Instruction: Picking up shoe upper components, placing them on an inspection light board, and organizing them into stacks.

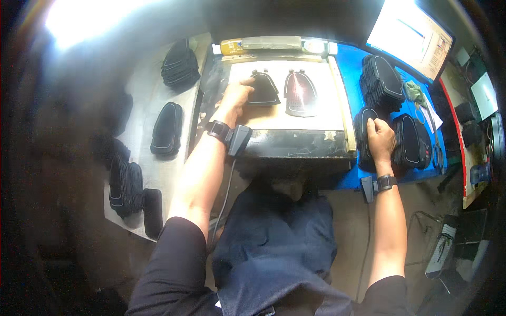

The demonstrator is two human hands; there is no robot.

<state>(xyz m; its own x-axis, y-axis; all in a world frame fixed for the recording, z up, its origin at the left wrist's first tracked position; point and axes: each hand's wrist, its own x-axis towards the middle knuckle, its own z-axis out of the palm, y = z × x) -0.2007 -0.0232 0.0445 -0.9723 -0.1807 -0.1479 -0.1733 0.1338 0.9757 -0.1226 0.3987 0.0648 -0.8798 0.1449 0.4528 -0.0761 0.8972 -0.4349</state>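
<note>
Bright light glares in from the top left, and a dark work bench sits in front of the person, with a pale board on it. Left of it is a grey table with stacks of black pieces, and right of it is a blue table. A long yellow and grey tube-shaped thing lies across the far edge of the board. A lit screen leans at the top right. The left hand rests its fingers flat on a black shaped piece on the board; its narrow end points away from the person, long axis running near to far. A shiny dark red piece lies just beside it. The right hand curls its fingers over a black stack on the blue table.
</note>
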